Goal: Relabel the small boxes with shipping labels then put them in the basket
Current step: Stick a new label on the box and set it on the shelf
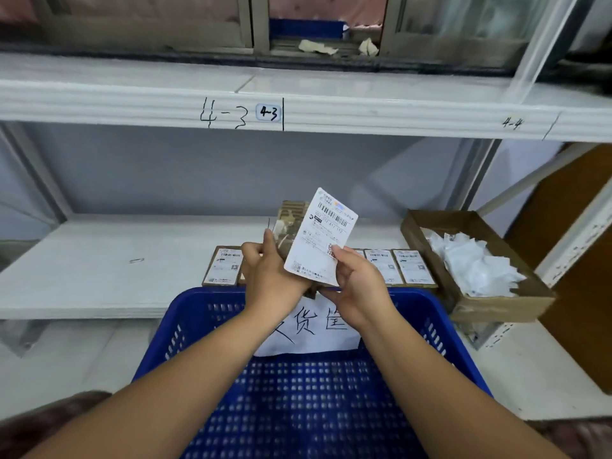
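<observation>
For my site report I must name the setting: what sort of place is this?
Probably a warehouse packing or dispatch area. The shelf edge carries bin codes such as 4-3, a row of labelled small boxes lies on the lower shelf, and a blue basket stands in front.

You're holding one shipping label [319,240] and one small box [288,223]. Three labelled boxes [221,266] show on the shelf [99,260], plus one blue basket [185,326], one cardboard tray [496,306].
</observation>
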`<state>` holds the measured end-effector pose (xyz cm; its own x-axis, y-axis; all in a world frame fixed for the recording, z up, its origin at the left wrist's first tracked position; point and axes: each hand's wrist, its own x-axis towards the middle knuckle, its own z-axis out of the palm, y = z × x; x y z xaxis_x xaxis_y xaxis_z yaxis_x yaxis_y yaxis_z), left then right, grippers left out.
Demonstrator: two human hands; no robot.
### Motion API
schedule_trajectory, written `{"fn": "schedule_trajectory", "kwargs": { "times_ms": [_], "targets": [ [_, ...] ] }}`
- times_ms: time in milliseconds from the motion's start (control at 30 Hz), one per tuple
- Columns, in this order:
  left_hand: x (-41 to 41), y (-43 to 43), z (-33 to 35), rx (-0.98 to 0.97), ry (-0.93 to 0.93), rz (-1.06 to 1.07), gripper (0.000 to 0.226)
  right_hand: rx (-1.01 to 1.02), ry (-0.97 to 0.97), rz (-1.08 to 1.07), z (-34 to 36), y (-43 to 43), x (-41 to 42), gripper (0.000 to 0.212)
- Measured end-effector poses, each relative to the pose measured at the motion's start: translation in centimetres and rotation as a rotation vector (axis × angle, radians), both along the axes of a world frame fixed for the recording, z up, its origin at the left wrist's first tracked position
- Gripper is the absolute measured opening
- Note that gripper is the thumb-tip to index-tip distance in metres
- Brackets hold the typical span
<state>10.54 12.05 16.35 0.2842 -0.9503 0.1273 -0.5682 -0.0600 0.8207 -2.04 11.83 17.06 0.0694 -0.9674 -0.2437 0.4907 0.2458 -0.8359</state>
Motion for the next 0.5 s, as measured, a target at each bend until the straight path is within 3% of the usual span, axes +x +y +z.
{"fn": "schedule_trajectory", "kwargs": {
  "times_ms": [233,333,400,500],
  "targets": [
    [-1.1,2.5,-1.5,-0.179,-0.033,-0.159,0.072,0.041,0.049,0.002,-0.8,1.2,-1.1,0.016],
    [-0.7,2.8,-2.3,-0.136,-0.033,-0.191,0.057,0.062,0.057,-0.008,-1.4,1.7,-2.1,0.022],
    [-0.3,2.9,-2.8,-0.081,0.067,-0.231,0.052,0.06,0.067,0.018,-1.8,1.9,-2.8,0.022],
    [0.4,3.8,-2.9,0.026,0.181,-0.261,0.064,0.062,0.095,0.079,-2.0,2.2,-4.0,0.02]
  ]
}}
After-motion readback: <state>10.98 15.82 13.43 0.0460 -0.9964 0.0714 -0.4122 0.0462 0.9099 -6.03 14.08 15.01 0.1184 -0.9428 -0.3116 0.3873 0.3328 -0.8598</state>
